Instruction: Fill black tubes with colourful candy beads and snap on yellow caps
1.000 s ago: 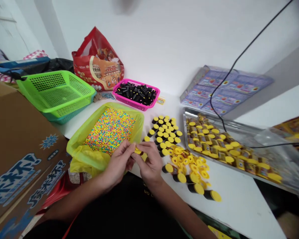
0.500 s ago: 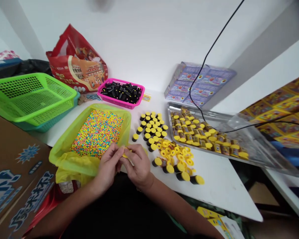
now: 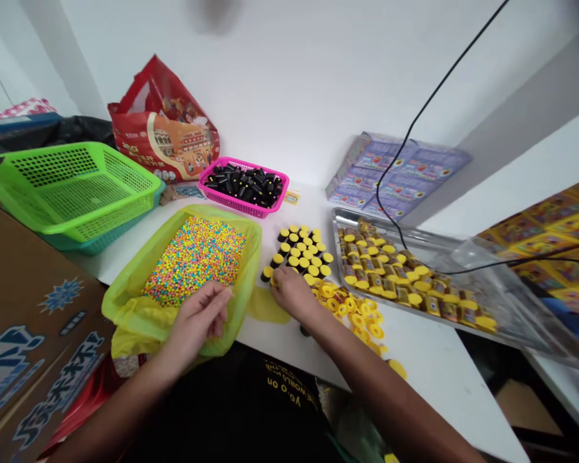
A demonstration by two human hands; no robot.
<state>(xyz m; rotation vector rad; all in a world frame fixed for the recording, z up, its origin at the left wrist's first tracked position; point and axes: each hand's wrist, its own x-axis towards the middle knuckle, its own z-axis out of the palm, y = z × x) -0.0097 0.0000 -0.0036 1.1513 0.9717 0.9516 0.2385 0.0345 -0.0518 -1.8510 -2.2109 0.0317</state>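
Standing close together just beyond the fingers of the right hand [image 3: 292, 292], the black jars [image 3: 303, 262] with yellow lids reach right up to the fingertips, one of them just to their left. The right fingers are curled in and nearly closed; what they have hold of, if anything, is hidden, so it cannot be told. The left hand [image 3: 197, 321] is loosely curled, thumb near the index fingertip; whether something small is pinched there cannot be told.

Handling this well likely calls for a light, upright grip and fingertips kept off the neighbours, since a sideways nudge could topple several jars.

By count, roughly two dozen jars stand in this group. Right of the right fingers lies one pile of yellow rings [image 3: 350, 302], too tangled to count. Just beyond the left fingers is one tub [image 3: 253, 238] of uncountable candy beads [image 3: 197, 257]. Farther off come one pink basket [image 3: 231, 204] of black tubes [image 3: 245, 183], dozens of them, two nested baskets [image 3: 120, 212], one red bag [image 3: 166, 138] and, well right of the fingers, one metal tray [image 3: 429, 251] holding dozens more lidded jars.
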